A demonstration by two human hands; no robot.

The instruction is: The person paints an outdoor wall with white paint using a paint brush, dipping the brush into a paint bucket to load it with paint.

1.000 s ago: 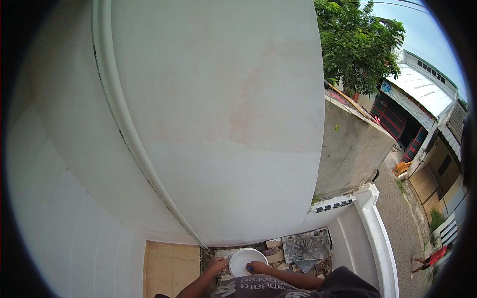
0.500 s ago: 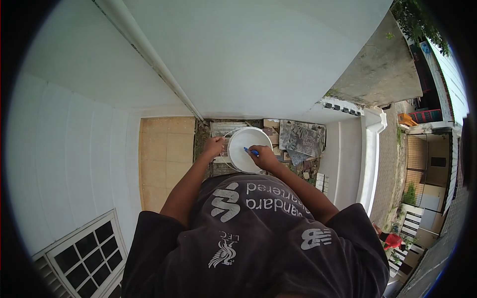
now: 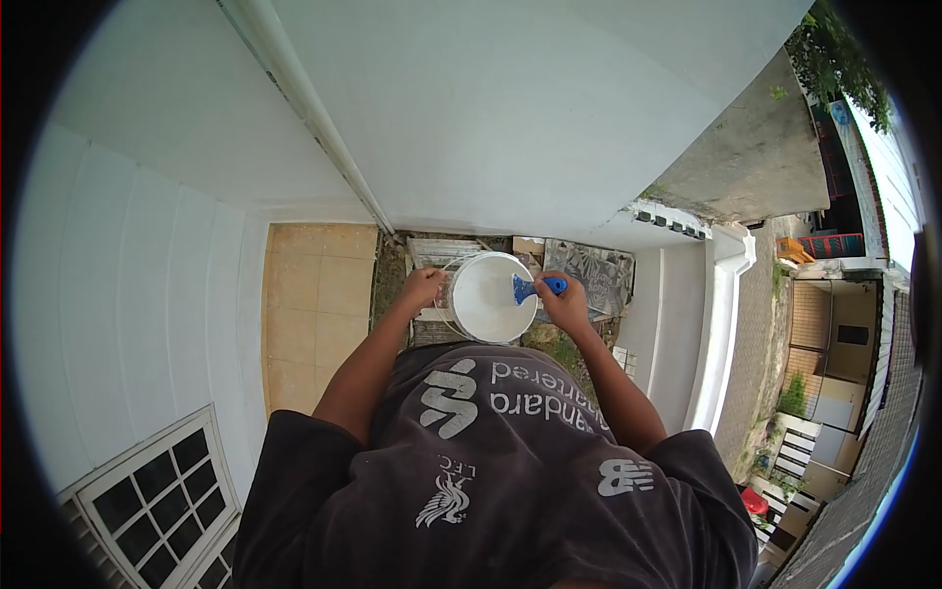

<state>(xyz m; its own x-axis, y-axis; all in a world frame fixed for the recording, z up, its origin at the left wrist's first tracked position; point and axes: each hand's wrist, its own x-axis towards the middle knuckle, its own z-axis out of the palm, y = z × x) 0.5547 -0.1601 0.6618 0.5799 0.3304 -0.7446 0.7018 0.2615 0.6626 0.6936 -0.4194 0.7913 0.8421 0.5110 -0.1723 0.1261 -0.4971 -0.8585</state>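
A white bucket (image 3: pixel 473 312) with pale paint inside stands in front of my torso, with its thin wire handle hanging at its left. My left hand (image 3: pixel 423 288) is closed at the bucket's left side, gripping the wire handle. In my right hand (image 3: pixel 566 302) is a blue-handled paintbrush (image 3: pixel 551 286). Its blue-edged head lies over the bucket's right rim, pointing left across the opening. Bristle ends are too small to make out clearly.
A white wall (image 3: pixel 491 118) with a vertical pipe (image 3: pixel 314 113) rises ahead. Tan tiles (image 3: pixel 319 304) lie to the left. Patterned boards (image 3: pixel 589 275) and rubble cover the ground at right, before a low white wall (image 3: pixel 682 304). A paned window (image 3: pixel 162 501) is at lower left.
My right hand has moved right and lifted the paintbrush from inside the bucket to its right rim. My left hand stays at the bucket's left side.
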